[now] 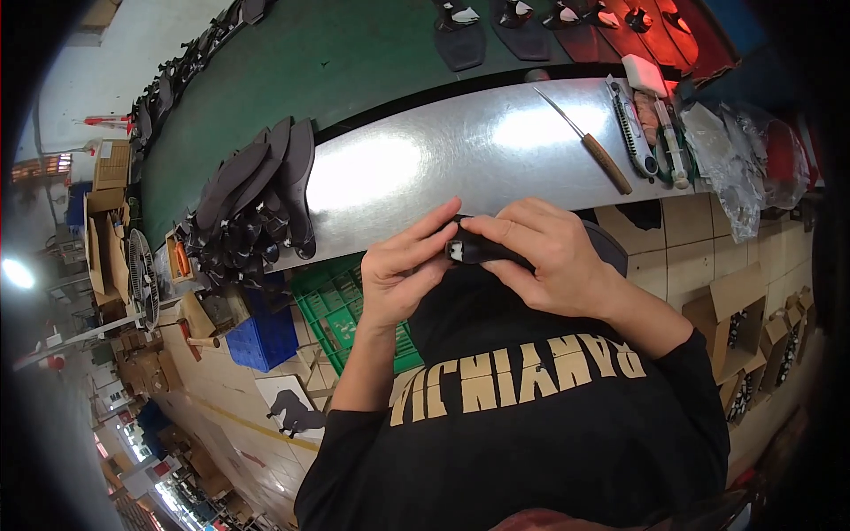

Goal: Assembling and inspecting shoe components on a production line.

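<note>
Just past the front edge of the metal bench, a black shoe piece with a strap, seemingly a sandal (478, 250), is between my two hands; a small white patch shows at its left end. My right hand (547, 252) grips it from above, fingers over the top and thumb below. Against its left end presses my left hand (403, 268), fingers fairly straight and thumb underneath. A dark sole-like part (607, 246) shows behind my right wrist; whether it joins the held piece is hidden. Left of my hands lies a pile of dark sandals (257, 181).
On the metal bench (416, 155) lie an awl (606, 164), a cutter (627, 128), a syringe (675, 146) and a white block (645, 75). Several sandals (460, 40) line the green belt (372, 53), some under red light. A green crate (341, 323) stands below the bench.
</note>
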### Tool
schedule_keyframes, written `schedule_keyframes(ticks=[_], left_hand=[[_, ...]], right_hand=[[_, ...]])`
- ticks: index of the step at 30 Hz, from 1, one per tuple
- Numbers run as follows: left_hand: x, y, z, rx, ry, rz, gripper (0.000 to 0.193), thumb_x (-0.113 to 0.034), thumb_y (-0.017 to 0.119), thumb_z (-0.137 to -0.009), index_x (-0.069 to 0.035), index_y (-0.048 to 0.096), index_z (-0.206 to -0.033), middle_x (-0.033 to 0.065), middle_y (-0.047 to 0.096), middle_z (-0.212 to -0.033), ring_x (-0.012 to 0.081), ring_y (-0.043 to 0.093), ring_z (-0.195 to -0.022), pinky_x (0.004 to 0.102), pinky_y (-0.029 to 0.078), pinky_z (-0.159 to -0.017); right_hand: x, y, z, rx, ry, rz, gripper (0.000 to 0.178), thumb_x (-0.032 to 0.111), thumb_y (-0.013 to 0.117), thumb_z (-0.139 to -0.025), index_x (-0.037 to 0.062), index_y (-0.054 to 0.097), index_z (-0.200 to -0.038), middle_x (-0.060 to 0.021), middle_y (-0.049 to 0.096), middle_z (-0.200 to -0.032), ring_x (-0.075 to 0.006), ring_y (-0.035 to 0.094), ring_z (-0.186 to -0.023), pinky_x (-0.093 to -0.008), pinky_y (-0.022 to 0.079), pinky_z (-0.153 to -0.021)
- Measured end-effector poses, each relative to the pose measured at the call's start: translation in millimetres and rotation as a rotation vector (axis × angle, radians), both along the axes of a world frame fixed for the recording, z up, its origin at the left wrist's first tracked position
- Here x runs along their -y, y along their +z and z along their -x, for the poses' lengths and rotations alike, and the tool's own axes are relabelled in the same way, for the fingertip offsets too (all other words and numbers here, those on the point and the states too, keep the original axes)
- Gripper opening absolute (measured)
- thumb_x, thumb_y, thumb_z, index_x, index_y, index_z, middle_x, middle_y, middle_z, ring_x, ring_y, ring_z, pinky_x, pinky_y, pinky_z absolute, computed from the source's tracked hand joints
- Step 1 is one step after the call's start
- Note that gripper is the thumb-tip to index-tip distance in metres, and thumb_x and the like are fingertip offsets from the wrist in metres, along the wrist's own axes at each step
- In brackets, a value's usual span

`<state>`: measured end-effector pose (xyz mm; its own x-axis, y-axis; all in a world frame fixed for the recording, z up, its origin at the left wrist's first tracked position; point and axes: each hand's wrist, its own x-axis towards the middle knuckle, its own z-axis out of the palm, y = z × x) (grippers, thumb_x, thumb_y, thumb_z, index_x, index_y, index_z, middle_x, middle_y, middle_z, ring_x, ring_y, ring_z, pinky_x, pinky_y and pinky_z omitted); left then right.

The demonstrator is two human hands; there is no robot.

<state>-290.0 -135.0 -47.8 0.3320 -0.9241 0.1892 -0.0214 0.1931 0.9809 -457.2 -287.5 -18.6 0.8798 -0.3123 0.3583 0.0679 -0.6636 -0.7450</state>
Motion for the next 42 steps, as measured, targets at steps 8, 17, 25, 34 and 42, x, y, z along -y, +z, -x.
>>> schedule_keyframes(ticks=[8, 17, 25, 34, 42], left_hand=[[-1.0, -3.7, 12.1, -0.316, 0.098, -0.282, 0.04, 0.006, 0.049, -0.091, -0.002, 0.057, -0.129, 0.0143, 0.051, -0.139, 0.0195, 0.059, -0.115, 0.027, 0.06, -0.078], [2.3, -0.9, 16.4, -0.317, 0.158, -0.312, 0.041, 0.008, 0.054, -0.086, 0.001, 0.059, -0.126, 0.0149, 0.057, -0.131, 0.0163, 0.063, -0.106, 0.0243, 0.059, -0.073], [6.5, -2.8, 11.9, -0.343, 0.185, -0.347, 0.038, 0.009, 0.057, -0.082, 0.002, 0.064, -0.119, 0.0136, 0.065, -0.118, 0.0131, 0.066, -0.09, 0.0221, 0.058, -0.068], [10.0, 3.0, 10.4, -0.465, 0.214, -0.406, 0.042, 0.01, 0.056, -0.079, 0.002, 0.064, -0.119, 0.0195, 0.064, -0.118, 0.0177, 0.068, -0.088, 0.0235, 0.06, -0.065], [12.7, 14.2, 7.3, -0.828, 0.036, -0.254, 0.047, -0.002, 0.048, -0.089, -0.001, 0.05, -0.136, 0.0172, 0.057, -0.131, 0.0155, 0.065, -0.1, 0.0248, 0.06, -0.067]], right_hand=[[2.7, -23.5, -2.7, -0.034, 0.007, -0.21, 0.025, 0.003, 0.07, -0.073, 0.0039, 0.067, -0.098, -0.0094, 0.062, -0.082, -0.0271, 0.061, -0.076, -0.0343, 0.047, -0.067], [3.6, -20.2, -4.9, -0.054, 0.057, 0.0, 0.015, 0.008, 0.071, -0.073, 0.01, 0.067, -0.088, -0.0062, 0.057, -0.082, -0.0267, 0.059, -0.08, -0.0377, 0.047, -0.068], [3.7, -28.8, -2.6, -0.087, 0.119, -0.221, 0.026, 0.01, 0.078, -0.067, 0.0103, 0.068, -0.091, -0.0066, 0.056, -0.088, -0.025, 0.057, -0.082, -0.0343, 0.045, -0.07], [-4.6, -37.1, -1.3, -0.033, 0.003, -0.145, 0.022, 0.014, 0.078, -0.068, 0.0144, 0.066, -0.087, -0.0058, 0.055, -0.085, -0.0248, 0.058, -0.08, -0.035, 0.046, -0.068], [-2.7, -26.0, 2.2, 0.192, 0.019, -0.076, 0.031, 0.011, 0.078, -0.069, 0.0057, 0.068, -0.097, -0.0107, 0.063, -0.091, -0.0251, 0.062, -0.076, -0.0339, 0.049, -0.064]])
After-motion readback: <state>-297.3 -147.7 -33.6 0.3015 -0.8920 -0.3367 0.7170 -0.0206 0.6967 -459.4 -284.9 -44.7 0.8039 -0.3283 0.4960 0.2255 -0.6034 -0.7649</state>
